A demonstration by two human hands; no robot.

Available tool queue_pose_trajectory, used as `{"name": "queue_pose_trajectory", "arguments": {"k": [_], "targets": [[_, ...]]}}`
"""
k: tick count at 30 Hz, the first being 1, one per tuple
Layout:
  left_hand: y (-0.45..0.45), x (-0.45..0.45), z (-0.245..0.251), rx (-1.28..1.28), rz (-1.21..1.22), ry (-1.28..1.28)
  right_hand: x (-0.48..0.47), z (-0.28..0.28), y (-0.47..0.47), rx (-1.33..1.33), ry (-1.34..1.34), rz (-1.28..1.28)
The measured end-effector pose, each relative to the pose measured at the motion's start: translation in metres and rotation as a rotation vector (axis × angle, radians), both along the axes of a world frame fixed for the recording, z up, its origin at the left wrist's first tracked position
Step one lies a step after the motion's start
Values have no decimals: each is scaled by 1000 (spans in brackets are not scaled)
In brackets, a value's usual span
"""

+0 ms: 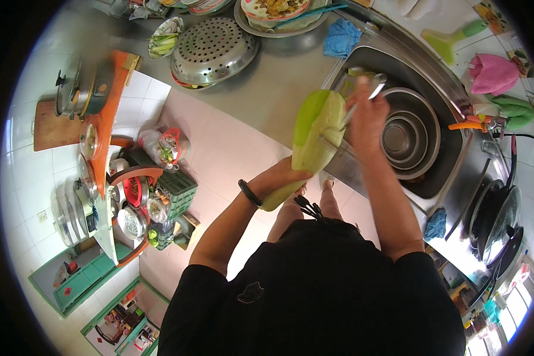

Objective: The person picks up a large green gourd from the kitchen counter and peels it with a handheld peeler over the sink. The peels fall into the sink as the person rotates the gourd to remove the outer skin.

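Note:
My left hand (279, 177) grips the lower end of a long pale-green gourd (317, 133), which is tilted with its thick end up beside the sink. A brighter green patch (309, 116) runs down its left side, where the skin looks different. In my right hand (368, 116) is a metal peeler (377, 85), blurred; its far end lies against the gourd's right side. Behind that hand is the stainless steel sink (455, 153), holding nested metal basins (432, 141). Green peelings (348, 84) lie in the sink's near-left corner, partly hidden.
A perforated steel cover (216, 51), a bowl of cut green vegetables (165, 40) and a blue cloth (341, 37) sit on the counter (278, 84). An orange-handled faucet (469, 126) rises by the sink. Pans and lids (500, 222) stand to the right; green crates (176, 189) are at left.

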State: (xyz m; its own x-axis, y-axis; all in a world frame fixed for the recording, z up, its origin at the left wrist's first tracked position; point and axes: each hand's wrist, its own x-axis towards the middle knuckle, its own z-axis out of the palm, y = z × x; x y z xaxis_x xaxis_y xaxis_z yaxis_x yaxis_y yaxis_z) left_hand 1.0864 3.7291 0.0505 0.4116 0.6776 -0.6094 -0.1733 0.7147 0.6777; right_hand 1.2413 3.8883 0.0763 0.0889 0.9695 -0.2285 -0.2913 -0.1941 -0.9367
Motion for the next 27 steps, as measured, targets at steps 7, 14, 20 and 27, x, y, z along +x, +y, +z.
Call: {"name": "queue_pose_trajectory", "arguments": {"k": [7,14,20,27], "targets": [[0,2,-4,1,-23,64,-45,-5,-38,93,-387,69],[3,2,0,29,-16,42,-35,-15,-19,153,-486,5],[2,0,-7,105,-15,93,-10,-50,38,-112,-402,-34],[6,-7,-1,-11,-50,34,-3,-119,85,-330,-442,-96]]}}
